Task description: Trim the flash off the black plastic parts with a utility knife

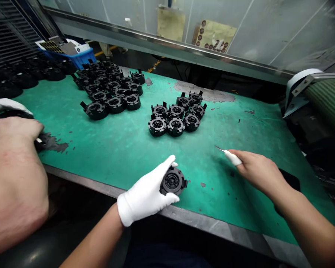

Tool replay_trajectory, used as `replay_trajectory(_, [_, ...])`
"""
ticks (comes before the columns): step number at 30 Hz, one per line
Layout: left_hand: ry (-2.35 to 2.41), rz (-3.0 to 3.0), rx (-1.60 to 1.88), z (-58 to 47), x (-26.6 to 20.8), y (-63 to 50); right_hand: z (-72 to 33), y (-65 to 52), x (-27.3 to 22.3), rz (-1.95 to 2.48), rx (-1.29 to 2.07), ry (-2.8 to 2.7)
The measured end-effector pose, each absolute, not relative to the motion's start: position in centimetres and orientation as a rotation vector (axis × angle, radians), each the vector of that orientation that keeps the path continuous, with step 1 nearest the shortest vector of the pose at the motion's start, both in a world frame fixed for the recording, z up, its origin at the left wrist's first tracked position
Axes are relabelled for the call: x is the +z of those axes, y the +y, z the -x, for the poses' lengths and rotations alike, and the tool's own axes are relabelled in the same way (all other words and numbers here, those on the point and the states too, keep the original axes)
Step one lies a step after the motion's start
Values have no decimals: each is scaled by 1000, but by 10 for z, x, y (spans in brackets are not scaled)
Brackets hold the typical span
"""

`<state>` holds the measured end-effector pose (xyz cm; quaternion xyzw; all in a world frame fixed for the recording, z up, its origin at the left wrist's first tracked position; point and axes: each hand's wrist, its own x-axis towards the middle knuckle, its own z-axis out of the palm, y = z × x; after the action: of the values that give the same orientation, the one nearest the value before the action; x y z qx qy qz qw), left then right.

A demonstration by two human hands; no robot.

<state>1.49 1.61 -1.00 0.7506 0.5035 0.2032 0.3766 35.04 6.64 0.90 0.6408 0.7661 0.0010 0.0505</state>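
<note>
My left hand, in a white glove, grips a round black plastic part near the front edge of the green tabletop. The part's ringed face points up, with small tabs on its rim. My right hand is off to the right above the table, bare apart from a white cover on a fingertip. It is closed on a slim tool with a pointed metal tip, aimed left; the rest of the tool is hidden in the fingers. The tool is apart from the black part.
A small group of similar black parts stands mid-table, with a larger group behind to the left. A co-worker's arm reaches in from the left. A blue bin sits at the back; a green-belted conveyor is at right.
</note>
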Motion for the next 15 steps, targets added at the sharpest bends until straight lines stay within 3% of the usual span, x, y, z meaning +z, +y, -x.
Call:
replay_trajectory(4, [1273, -1970, 418, 20, 2, 21, -361, 46, -1, -1909, -304, 2514])
replay_trajectory(10, [1531, -1741, 780, 52, -3, 8, -335, 22, -12, -1735, -573, 2703])
replay_trajectory(15, [1556, -1732, 817, 16, -16, -16, -306, 32, -3, -1544, -697, 2804])
